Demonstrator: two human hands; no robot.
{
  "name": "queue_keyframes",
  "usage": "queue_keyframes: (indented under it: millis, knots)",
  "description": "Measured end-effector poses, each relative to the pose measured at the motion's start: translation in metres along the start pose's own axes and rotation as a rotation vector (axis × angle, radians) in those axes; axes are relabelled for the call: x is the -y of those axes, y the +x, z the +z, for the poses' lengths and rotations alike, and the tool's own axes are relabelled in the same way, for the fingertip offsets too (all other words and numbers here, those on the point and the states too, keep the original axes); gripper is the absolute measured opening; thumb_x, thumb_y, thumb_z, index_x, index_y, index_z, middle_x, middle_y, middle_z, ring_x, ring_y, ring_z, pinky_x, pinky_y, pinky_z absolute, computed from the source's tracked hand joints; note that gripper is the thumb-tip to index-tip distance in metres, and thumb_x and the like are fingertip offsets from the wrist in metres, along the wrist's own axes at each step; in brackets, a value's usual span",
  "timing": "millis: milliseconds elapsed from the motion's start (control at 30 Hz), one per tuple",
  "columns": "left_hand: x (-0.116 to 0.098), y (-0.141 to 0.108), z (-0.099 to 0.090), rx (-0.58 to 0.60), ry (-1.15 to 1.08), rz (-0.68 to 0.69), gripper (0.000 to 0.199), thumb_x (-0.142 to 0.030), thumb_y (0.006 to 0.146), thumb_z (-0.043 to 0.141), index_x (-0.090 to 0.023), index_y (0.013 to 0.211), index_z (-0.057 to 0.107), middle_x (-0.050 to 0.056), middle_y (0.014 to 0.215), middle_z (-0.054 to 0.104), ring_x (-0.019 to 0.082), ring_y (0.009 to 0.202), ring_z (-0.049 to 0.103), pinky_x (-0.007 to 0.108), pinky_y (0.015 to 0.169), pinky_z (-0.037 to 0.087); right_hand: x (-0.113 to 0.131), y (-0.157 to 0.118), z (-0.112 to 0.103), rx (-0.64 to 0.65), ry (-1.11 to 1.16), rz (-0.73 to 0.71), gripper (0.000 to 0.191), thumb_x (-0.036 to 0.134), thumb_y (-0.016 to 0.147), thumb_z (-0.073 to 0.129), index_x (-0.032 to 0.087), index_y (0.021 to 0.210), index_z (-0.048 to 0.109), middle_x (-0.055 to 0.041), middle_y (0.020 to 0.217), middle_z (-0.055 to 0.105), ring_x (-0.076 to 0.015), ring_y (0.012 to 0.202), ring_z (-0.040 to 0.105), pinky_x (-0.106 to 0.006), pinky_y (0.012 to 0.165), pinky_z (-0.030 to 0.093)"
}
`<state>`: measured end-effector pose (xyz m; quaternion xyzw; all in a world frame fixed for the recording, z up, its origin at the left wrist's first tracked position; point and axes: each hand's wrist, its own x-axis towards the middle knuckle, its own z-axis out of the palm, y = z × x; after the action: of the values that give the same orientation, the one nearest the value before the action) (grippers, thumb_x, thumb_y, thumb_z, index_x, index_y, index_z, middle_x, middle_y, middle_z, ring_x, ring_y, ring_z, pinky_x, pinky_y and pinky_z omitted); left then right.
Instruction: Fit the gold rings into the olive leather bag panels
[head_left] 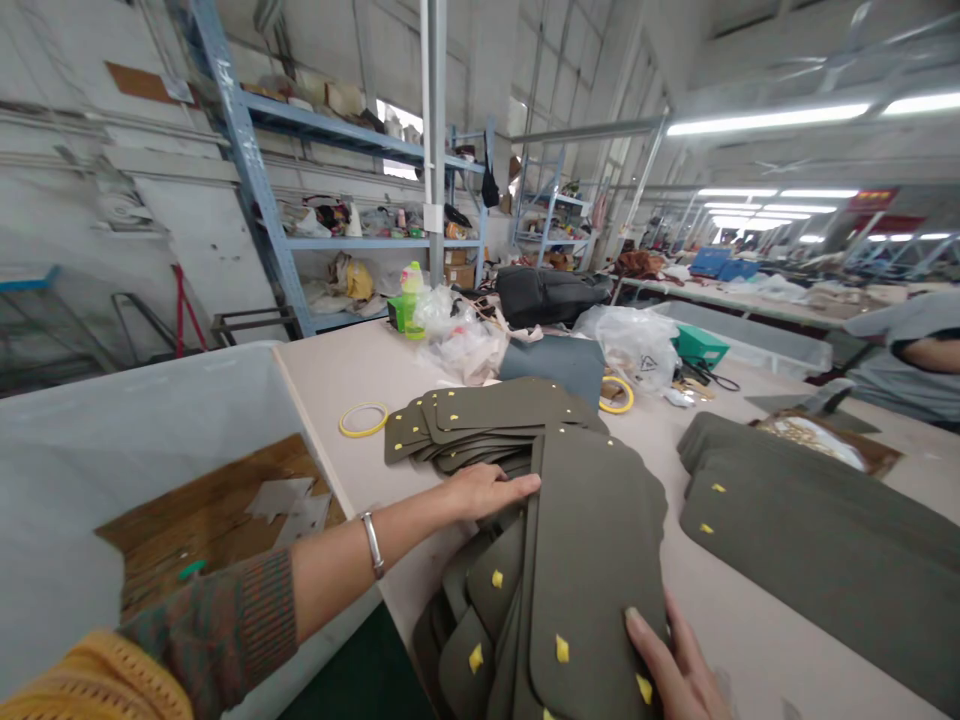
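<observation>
Dark olive panels with small yellow tabs lie in overlapping piles on the pale table (315, 370). My left hand (491, 490), a silver bangle on its wrist, rests at the left edge of the near pile (592, 540); its thumb and fingers grip the panel edges there. At the lower right, my right hand (679, 655) holds the right edge of the same pile, thumb on top near a yellow tab and fingers at the side. Behind, another fanned pile (495, 405) lies crosswise. A third stack (817, 540) sits to the right.
Yellow tape rolls (364, 420) lie left and behind the piles. Plastic bags (634, 345), a black bag (551, 295) and a green bottle (412, 300) stand farther back. A white bin (172, 420) borders the table's left. A person (911, 365) is at far right.
</observation>
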<state>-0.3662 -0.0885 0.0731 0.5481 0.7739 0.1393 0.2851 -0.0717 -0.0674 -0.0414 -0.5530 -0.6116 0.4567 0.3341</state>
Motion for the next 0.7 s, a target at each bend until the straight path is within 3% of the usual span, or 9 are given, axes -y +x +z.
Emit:
queue_keyframes:
  millis: [133,200,300,433,533,600,700]
  knots:
    - [-0.01,0.002,0.006,0.069,-0.013,0.052,0.095,-0.091,0.065,0.029,-0.016,0.109,0.067,0.014,0.112,0.067,0.033,0.105,0.061,0.036,0.082,0.048,0.014,-0.006,0.006,0.01,0.051,0.061,0.078,0.062,0.075,0.058,0.021,0.14,0.043,-0.0056,0.146,0.043,-0.0308,0.137,0.034,-0.044,0.113,0.029]
    - [-0.015,0.004,0.008,0.138,-0.04,0.048,0.096,-0.092,0.06,0.037,-0.017,0.113,0.066,0.013,0.116,0.066,0.033,0.106,0.061,0.035,0.083,0.049,0.021,-0.012,0.009,0.021,0.085,0.05,0.079,0.062,0.077,0.056,0.021,0.143,0.038,-0.006,0.147,0.043,-0.0302,0.137,0.033,-0.045,0.113,0.027]
    - [-0.024,0.004,0.01,0.148,-0.036,0.066,0.099,-0.091,0.055,0.046,-0.021,0.123,0.06,0.012,0.123,0.063,0.034,0.11,0.059,0.037,0.089,0.047,0.025,-0.02,0.011,0.007,0.068,0.011,0.078,0.06,0.08,0.053,0.02,0.144,0.036,-0.0081,0.149,0.039,-0.0306,0.139,0.029,-0.048,0.115,0.021]
    - [-0.036,-0.004,0.013,0.077,-0.01,0.153,0.091,-0.088,0.057,0.049,-0.026,0.123,0.06,0.009,0.124,0.062,0.035,0.114,0.056,0.041,0.094,0.044,0.012,-0.024,0.008,-0.007,-0.026,-0.059,0.075,0.056,0.084,0.05,0.02,0.146,0.031,-0.0097,0.151,0.034,-0.0299,0.14,0.027,-0.051,0.116,0.017]
    - [-0.048,-0.01,0.017,0.045,-0.037,0.204,0.083,-0.083,0.057,0.056,-0.027,0.118,0.063,0.007,0.119,0.065,0.033,0.109,0.059,0.039,0.091,0.046,-0.006,-0.025,0.0,-0.005,-0.055,-0.117,0.066,0.052,0.082,0.053,0.023,0.141,0.041,-0.0078,0.149,0.038,-0.0302,0.139,0.03,-0.05,0.116,0.02]
    - [-0.055,-0.011,0.021,0.058,-0.087,0.193,0.08,-0.078,0.053,0.065,-0.025,0.113,0.065,0.007,0.113,0.068,0.032,0.104,0.062,0.035,0.086,0.048,-0.016,-0.027,-0.007,0.042,-0.078,-0.151,0.063,0.051,0.08,0.056,0.026,0.137,0.046,-0.0057,0.15,0.037,-0.0292,0.139,0.03,-0.047,0.116,0.023]
    - [-0.063,-0.01,0.029,0.093,-0.174,0.14,0.079,-0.07,0.046,0.074,-0.022,0.108,0.066,0.006,0.108,0.07,0.031,0.1,0.064,0.033,0.081,0.05,-0.022,-0.031,-0.013,0.07,-0.131,-0.144,0.069,0.052,0.082,0.053,0.021,0.142,0.039,-0.0075,0.152,0.032,-0.0281,0.141,0.026,-0.047,0.116,0.023]
